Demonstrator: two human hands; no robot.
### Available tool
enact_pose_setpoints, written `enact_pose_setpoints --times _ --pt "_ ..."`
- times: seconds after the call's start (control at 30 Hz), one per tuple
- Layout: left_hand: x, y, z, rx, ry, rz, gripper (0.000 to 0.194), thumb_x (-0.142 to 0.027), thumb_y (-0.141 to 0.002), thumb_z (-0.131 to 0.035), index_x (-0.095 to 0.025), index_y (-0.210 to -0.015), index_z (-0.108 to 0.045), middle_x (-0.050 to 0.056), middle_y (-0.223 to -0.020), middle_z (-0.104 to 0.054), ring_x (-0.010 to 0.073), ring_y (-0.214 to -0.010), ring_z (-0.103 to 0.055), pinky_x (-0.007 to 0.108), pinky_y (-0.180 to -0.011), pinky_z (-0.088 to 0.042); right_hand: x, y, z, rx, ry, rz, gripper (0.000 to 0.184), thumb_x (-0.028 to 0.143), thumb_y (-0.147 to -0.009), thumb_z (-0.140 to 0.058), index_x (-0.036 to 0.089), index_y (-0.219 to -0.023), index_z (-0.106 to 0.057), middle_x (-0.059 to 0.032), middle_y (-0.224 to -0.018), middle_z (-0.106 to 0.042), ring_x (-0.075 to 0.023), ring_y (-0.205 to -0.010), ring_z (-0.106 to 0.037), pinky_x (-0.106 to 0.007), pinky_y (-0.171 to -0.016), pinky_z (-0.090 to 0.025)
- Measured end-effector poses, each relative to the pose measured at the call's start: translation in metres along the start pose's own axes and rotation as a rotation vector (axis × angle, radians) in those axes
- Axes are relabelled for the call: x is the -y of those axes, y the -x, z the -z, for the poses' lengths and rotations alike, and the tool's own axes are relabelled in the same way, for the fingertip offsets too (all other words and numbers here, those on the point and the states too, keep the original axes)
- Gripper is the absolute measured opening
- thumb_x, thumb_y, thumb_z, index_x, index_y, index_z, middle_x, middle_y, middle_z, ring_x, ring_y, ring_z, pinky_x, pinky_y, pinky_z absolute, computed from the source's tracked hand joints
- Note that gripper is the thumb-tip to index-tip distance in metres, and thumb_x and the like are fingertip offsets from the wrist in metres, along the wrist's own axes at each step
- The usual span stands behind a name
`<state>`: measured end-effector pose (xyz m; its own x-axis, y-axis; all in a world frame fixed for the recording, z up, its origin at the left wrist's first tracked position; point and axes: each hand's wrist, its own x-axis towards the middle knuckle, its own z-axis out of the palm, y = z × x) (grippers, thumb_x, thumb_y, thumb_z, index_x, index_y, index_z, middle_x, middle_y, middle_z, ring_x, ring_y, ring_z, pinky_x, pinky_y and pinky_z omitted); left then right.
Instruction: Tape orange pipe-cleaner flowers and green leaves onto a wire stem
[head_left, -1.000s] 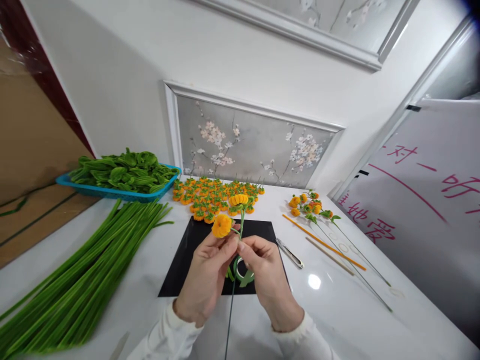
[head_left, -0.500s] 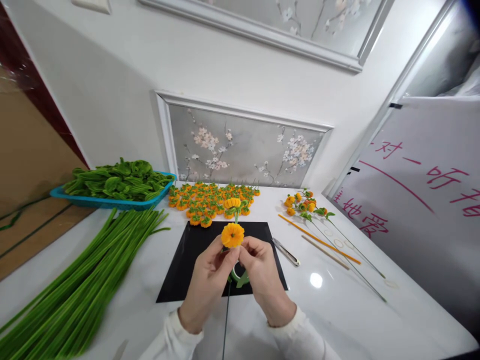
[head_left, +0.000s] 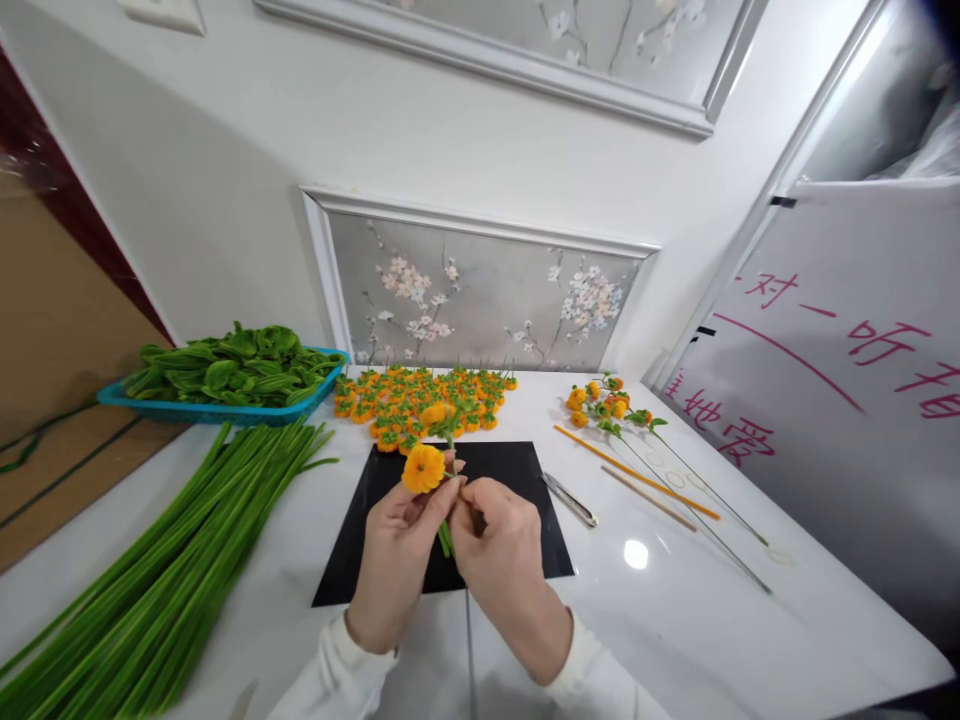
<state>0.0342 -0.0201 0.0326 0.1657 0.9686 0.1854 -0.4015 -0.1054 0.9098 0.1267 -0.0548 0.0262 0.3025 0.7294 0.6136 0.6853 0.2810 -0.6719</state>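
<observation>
My left hand is closed around an artificial flower stem, with an orange flower leaning left above its fingers. A second orange flower head with green leaves sits higher on the same stem, a little blurred. My right hand pinches the stem just below, its fingertips touching the left hand's. A bit of green shows between the hands, its kind mostly hidden. A dark thin stem runs down between my wrists. Both hands are over a black mat.
Many orange flower heads stand behind the mat. Left are a blue tray of green leaves and a bundle of green stems. To the right lie snips, an orange strip, a tan stick and finished flower stems.
The flower has tilted and shifted left, and its stem has turned between my fingers. My right hand has moved left and curled more; the green tape roll is now mostly hidden.
</observation>
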Motion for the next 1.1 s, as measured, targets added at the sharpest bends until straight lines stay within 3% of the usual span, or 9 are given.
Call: enact_pose_setpoints --times 0.1,0.17,0.33,0.43,0.6,0.73,0.93,1.1 --pt "-0.001 -0.002 -0.001 -0.051 0.036 0.048 0.028 -0.022 -0.066 -0.079 -0.021 -0.093 -0.074 0.001 -0.085 -0.074 0.0174 -0.085 -0.067 0.026 -0.083 -0.05 0.002 0.003 -0.001 -0.003 0.143 0.079 0.024 0.014 -0.083 -0.043 0.018 -0.061 -0.054 -0.0004 -0.059 -0.049 -0.0113 -0.051 -0.038 -0.027 -0.051 -0.023" --pt "-0.004 -0.003 -0.001 -0.086 0.086 0.092 0.028 -0.021 -0.063 -0.081 -0.02 -0.09 -0.073 0.0 -0.08 -0.074 0.0149 -0.079 -0.067 0.023 -0.078 -0.051 0.003 0.002 -0.001 0.017 0.098 0.058 0.024 0.015 -0.082 -0.044 0.017 -0.061 -0.055 -0.0007 -0.059 -0.05 -0.0114 -0.052 -0.039 -0.026 -0.051 -0.025" --pt "-0.011 -0.001 -0.002 -0.041 0.257 0.213 0.022 -0.022 -0.065 -0.079 -0.021 -0.086 -0.071 0.0 -0.076 -0.075 0.0146 -0.08 -0.068 0.022 -0.078 -0.051 0.006 -0.009 0.009 0.305 -0.491 -0.28 0.021 0.027 -0.08 -0.051 0.017 -0.061 -0.054 0.0048 -0.053 -0.039 -0.0093 -0.049 -0.03 -0.023 -0.047 -0.024" --pt "-0.013 0.001 -0.001 0.019 0.319 0.269 0.018 -0.021 -0.069 -0.077 -0.023 -0.086 -0.07 0.001 -0.08 -0.076 0.0163 -0.09 -0.068 0.025 -0.084 -0.049 0.008 -0.015 0.016 0.402 -0.739 -0.385 0.022 0.029 -0.077 -0.057 0.016 -0.059 -0.053 0.0055 -0.053 -0.036 -0.0085 -0.051 -0.027 -0.023 -0.047 -0.022" --pt "-0.014 0.004 0.002 0.112 0.384 0.315 0.025 -0.019 -0.074 -0.072 -0.023 -0.098 -0.068 0.005 -0.099 -0.075 0.0179 -0.101 -0.065 0.027 -0.089 -0.047 0.011 -0.013 0.022 0.361 -0.794 -0.412 0.024 0.031 -0.074 -0.063 0.016 -0.059 -0.052 0.0075 -0.05 -0.032 -0.0071 -0.049 -0.022 -0.022 -0.045 -0.018" --pt "-0.011 0.006 0.004 0.239 0.449 0.345 0.033 -0.025 -0.074 -0.073 -0.02 -0.106 -0.069 0.009 -0.111 -0.071 0.022 -0.112 -0.059 0.031 -0.095 -0.044 0.012 -0.012 0.026 0.347 -0.772 -0.363 0.025 0.033 -0.076 -0.062 0.016 -0.059 -0.055 0.006 -0.053 -0.035 -0.0084 -0.052 -0.026 -0.023 -0.047 -0.022" --pt "-0.01 0.009 0.004 0.231 0.47 0.324 0.01 -0.026 -0.074 -0.072 -0.02 -0.081 -0.076 0.006 -0.1 -0.075 0.0227 -0.104 -0.062 0.03 -0.088 -0.048 0.016 -0.012 0.03 0.347 -0.756 -0.349 0.026 0.036 -0.078 -0.061 0.015 -0.062 -0.059 0.0044 -0.055 -0.038 -0.0093 -0.053 -0.027 -0.024 -0.049 -0.024" --pt "-0.013 0.01 0.003 0.205 0.445 0.28 0.006 -0.021 -0.074 -0.072 -0.02 -0.078 -0.077 0.005 -0.092 -0.076 0.0193 -0.096 -0.064 0.025 -0.085 -0.049 0.015 -0.011 0.031 0.33 -0.8 -0.349 0.027 0.035 -0.079 -0.061 0.016 -0.061 -0.056 0.005 -0.053 -0.037 -0.0089 -0.052 -0.027 -0.024 -0.049 -0.024"
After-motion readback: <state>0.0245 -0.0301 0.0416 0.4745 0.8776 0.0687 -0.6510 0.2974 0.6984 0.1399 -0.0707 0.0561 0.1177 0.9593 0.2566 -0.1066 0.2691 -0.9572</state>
